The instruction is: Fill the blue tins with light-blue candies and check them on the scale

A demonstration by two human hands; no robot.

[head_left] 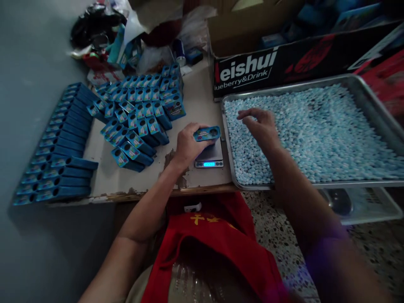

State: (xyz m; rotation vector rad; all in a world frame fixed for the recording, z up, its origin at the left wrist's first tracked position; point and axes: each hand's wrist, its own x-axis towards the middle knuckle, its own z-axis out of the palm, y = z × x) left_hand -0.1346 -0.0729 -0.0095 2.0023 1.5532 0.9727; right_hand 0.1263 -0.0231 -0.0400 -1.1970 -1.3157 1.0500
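Observation:
My left hand (pixel 189 143) is wrapped round a small blue box (pixel 206 134) with a dark round opening in its top. The box is upright over a small digital scale (pixel 210 158) with a lit blue display; whether it rests on the plate cannot be made out. My right hand (pixel 260 126) is above the near left part of a metal tray (pixel 235 170) full of small pale blue and white candies (pixel 315 139). Its thumb and forefinger are curved towards each other, and anything between them is too small to tell.
Many blue boxes stand in a group (pixel 139 109) left of the scale, with more rows (pixel 63 143) at the far left. A large black carton (pixel 246 69) is behind the tray. Bags and a can (pixel 179 52) lie at the back.

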